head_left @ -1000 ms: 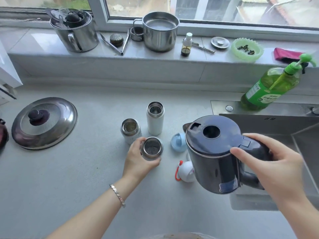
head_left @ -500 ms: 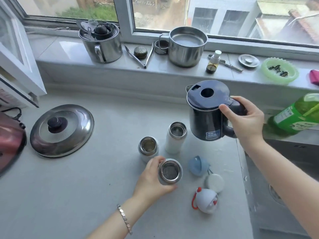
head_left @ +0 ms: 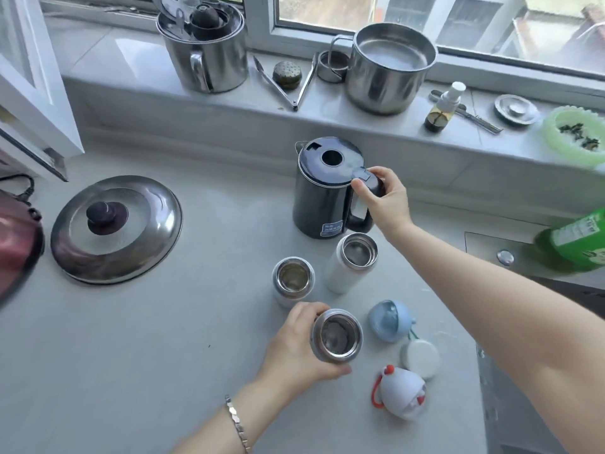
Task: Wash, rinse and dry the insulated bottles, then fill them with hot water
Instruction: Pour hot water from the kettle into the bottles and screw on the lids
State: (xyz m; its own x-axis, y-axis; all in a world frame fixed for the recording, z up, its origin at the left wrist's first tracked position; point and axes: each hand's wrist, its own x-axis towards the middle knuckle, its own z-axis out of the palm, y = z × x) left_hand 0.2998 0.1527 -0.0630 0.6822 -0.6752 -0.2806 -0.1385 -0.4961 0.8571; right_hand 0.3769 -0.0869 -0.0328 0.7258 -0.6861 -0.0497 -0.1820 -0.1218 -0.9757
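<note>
Three open insulated bottles stand on the grey counter. My left hand (head_left: 296, 348) grips the nearest bottle (head_left: 336, 335) around its steel neck. Behind it stand a short white bottle (head_left: 292, 279) and a taller white bottle (head_left: 353, 261). My right hand (head_left: 383, 199) holds the handle of a dark blue electric kettle (head_left: 322, 188), which stands upright on the counter behind the bottles. Three loose caps lie to the right: a blue cap (head_left: 389, 321), a white round cap (head_left: 421, 358) and a white cap with a red loop (head_left: 401, 393).
A steel pot lid (head_left: 116, 229) lies at the left, beside a red appliance (head_left: 16, 237). The windowsill holds two steel pots (head_left: 206, 47) (head_left: 388, 67), tongs (head_left: 288, 90), a small bottle (head_left: 442, 109) and a green dish (head_left: 574, 134). Green soap bottle (head_left: 576, 239) stands by the sink.
My right hand carried the kettle from in front of the sink to the far side of the bottles and set it down on the counter. My left hand kept holding the nearest bottle.
</note>
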